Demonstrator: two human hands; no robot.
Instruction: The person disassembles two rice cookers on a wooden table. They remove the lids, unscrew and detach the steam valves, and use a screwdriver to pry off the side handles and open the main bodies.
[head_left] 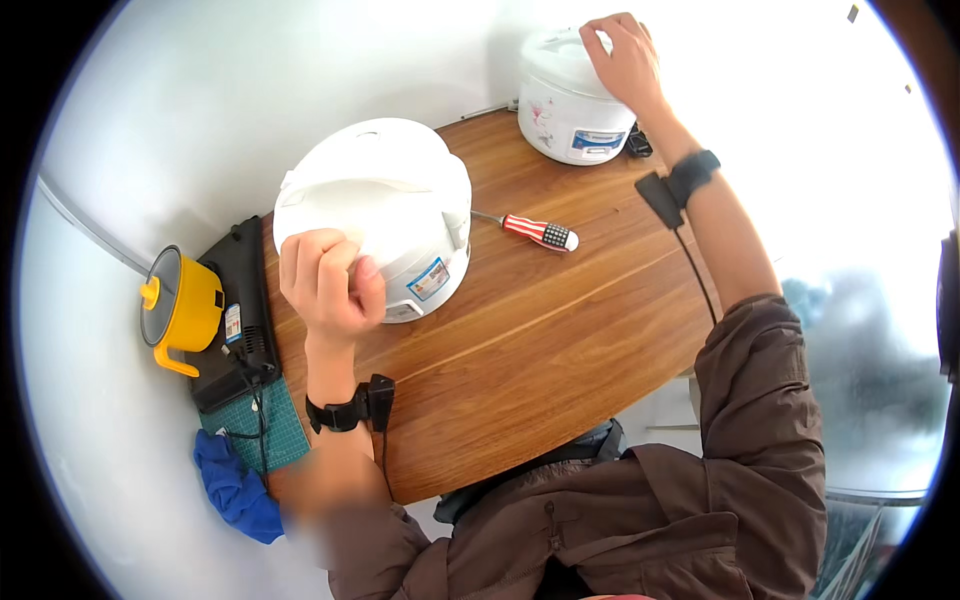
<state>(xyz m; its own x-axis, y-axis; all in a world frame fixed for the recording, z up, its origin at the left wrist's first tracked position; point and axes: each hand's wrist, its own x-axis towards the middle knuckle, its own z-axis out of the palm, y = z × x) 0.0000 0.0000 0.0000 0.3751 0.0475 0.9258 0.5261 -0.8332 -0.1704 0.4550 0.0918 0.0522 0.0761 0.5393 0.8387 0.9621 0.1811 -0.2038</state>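
Both hands work apart: left hand [330, 280], curled in a fist, touches the big round white cooker [385, 200]; right hand [625, 60], fingers spread, rests on the small smooth cooker [570, 110] on the wooden tabletop [540, 340].

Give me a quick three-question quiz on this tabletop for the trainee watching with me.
1. True or false: the right hand rests on top of the far rice cooker.
2. What lies on the wooden table between the two cookers?
A. a spoon
B. a screwdriver with a red and white handle
C. a knife
3. Fill in: the left hand, curled in a fist, is in front of the ____ rice cooker.

Key:
1. True.
2. B, the screwdriver.
3. Near (the larger white one).
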